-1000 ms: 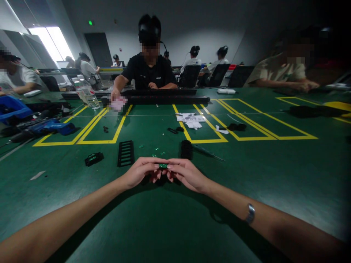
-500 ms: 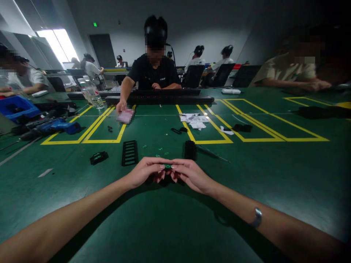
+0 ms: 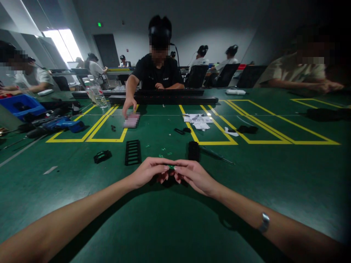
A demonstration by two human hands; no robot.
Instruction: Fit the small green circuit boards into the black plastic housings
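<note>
Over the green worktop (image 3: 175, 226), just below the frame's centre, a small green piece (image 3: 171, 167) is pinched between the left hand (image 3: 149, 171) and right hand (image 3: 196, 174), and could be sprung loose if squeezed unevenly.

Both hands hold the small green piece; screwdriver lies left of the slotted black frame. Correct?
Wrong side: in the head view the screwdriver lies right of the slotted black frame. Left hand and right hand hold the small green piece.
</note>
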